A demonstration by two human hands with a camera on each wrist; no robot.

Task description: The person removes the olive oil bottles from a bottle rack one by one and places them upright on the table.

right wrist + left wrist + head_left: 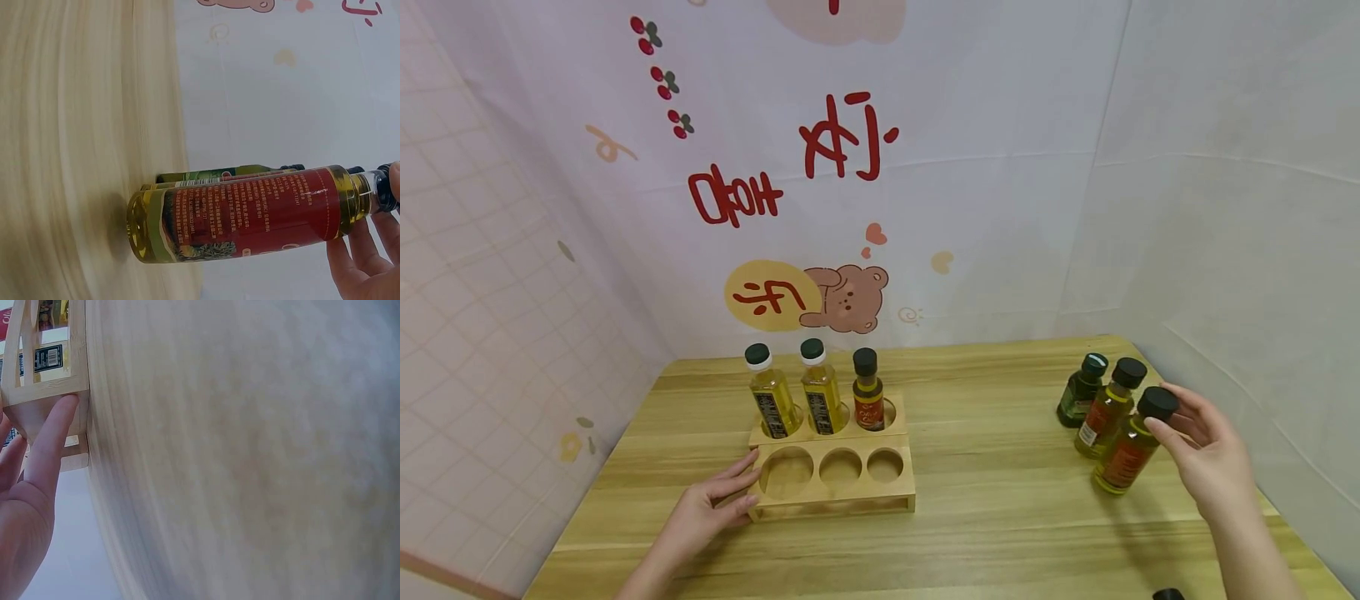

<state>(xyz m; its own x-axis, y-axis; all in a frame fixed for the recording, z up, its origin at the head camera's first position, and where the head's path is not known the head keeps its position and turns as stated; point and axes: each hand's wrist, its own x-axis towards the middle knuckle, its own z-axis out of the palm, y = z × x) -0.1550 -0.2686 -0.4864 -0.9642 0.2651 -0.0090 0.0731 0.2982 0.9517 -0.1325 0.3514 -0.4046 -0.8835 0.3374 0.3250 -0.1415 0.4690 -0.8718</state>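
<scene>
My right hand [1213, 450] holds an oil bottle with a red label [250, 215] by its neck and black cap, thumb on one side and fingers on the other. The bottle is upright at the table's right side; whether its base touches the table I cannot tell. Just behind it stand another red-labelled oil bottle [1105, 417] and a small dark green bottle [1081, 392]. My left hand [703, 508] rests its extended fingers against the left side of a two-step wooden rack [831, 504]. Three oil bottles occupy the rack's back row: two with clear yellow oil [822, 392], one red-labelled [868, 400].
The rack's lower front step has three round holes [840, 468] with nothing in them. A black cap [1168, 594] shows at the bottom edge of the head view. White printed cloth [1000, 250] hangs behind the wooden table [985, 517] and along both sides.
</scene>
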